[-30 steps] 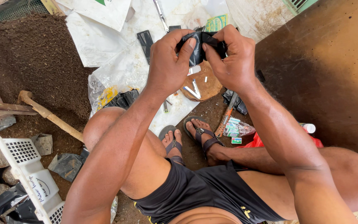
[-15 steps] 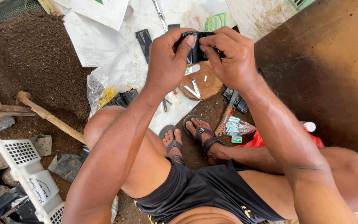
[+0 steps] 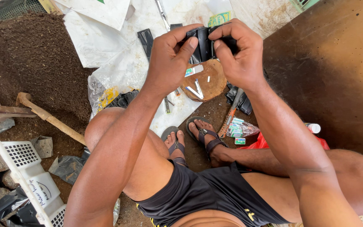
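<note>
Both hands have lifted the small black plastic bag [image 3: 204, 44] slightly farther; left hand [image 3: 171, 59] and right hand [image 3: 240, 54] now pinch its folded top edge, above the round wooden block [image 3: 209, 80].

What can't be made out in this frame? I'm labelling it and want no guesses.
Head view:
- Black folded piece: middle covered by left hand and right hand.
- White crate: cut off by the frame's left and bottom edges.
- Metal bits on wooden disc: too small to identify.
</note>
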